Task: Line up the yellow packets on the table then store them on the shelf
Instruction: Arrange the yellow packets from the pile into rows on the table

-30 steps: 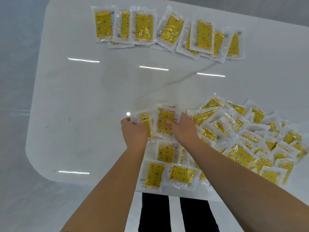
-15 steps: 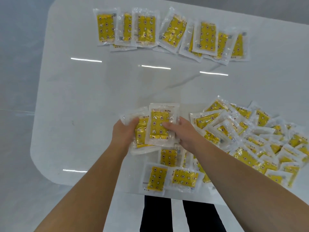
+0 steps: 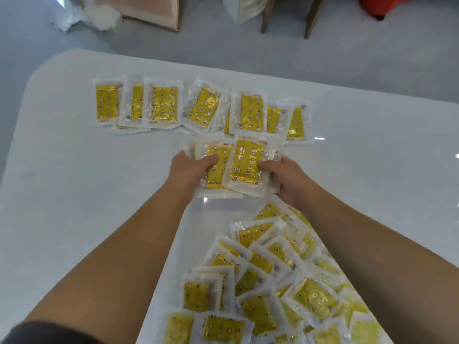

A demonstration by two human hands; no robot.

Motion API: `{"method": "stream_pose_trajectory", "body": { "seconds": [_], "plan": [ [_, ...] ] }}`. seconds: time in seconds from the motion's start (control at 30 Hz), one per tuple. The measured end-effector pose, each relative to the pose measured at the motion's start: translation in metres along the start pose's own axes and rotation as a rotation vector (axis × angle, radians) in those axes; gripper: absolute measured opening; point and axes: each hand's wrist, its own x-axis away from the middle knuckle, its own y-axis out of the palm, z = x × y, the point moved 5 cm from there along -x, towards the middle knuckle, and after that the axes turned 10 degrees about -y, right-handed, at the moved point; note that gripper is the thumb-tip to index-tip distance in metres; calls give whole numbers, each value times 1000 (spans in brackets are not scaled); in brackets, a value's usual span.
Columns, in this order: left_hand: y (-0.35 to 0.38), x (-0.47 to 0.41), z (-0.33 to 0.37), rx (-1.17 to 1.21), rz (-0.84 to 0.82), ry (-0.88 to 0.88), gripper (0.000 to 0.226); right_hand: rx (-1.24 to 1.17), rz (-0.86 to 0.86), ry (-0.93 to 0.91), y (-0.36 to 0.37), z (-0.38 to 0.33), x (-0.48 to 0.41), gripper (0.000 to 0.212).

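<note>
Both my hands hold a small stack of yellow packets [image 3: 244, 162] in clear wrap, just above the white table [image 3: 74, 182]. My left hand [image 3: 190, 171] grips the stack's left side, thumb on top. My right hand [image 3: 285, 178] grips its right side. A row of several overlapping yellow packets [image 3: 198, 108] lies across the far part of the table, right beyond the held stack. A loose pile of yellow packets [image 3: 273, 281] covers the near right of the table, partly hidden by my right forearm.
Beyond the table's far edge are grey floor, wooden chair legs [image 3: 310, 18], a framed board [image 3: 159, 13] and white wadding [image 3: 99, 16]. A red thing [image 3: 382, 6] sits at the top right. No shelf is in view.
Both hands have lifted the stack from the near pile and carried it away from me to the far row. The camera has tilted up, showing the floor beyond.
</note>
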Motion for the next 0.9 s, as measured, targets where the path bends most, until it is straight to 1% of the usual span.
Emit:
{"method": "stream_pose_trajectory", "body": {
  "seconds": [0.03, 0.1, 0.13, 0.2, 0.3, 0.33, 0.43, 0.57, 0.67, 0.77, 0.83, 0.9],
  "plan": [
    [13, -5, 14, -13, 37, 30, 34, 18, 13, -31, -13, -13, -11, 16],
    [37, -17, 41, -52, 101, 79, 66, 48, 63, -97, -38, -37, -31, 18],
    [50, -22, 54, -79, 129, 104, 77, 63, 94, -130, -49, -49, -41, 18],
    [73, -32, 76, -144, 183, 157, 83, 107, 146, -181, -68, -68, -59, 20],
    [103, -48, 93, -230, 250, 212, 87, 149, 200, -215, -90, -85, -79, 32],
    [111, -51, 95, -265, 273, 215, 86, 160, 216, -221, -98, -87, -85, 34],
    [127, -60, 97, -347, 325, 228, 75, 234, 276, -251, -116, -89, -95, 29],
    [133, -70, 100, -347, 354, 215, 64, 264, 254, -236, -131, -88, -104, 14],
    [123, -69, 105, -429, 449, 270, 47, 318, 291, -238, -152, -88, -104, 21],
    [110, -70, 110, -482, 522, 350, 41, 528, 347, -258, -171, -90, -101, 22],
    [104, -70, 115, -518, 546, 380, 34, 689, 353, -241, -176, -91, -99, 23],
    [97, -70, 119, -539, 554, 401, 25, 846, 357, -221, -172, -91, -93, 37]
  ]
}}
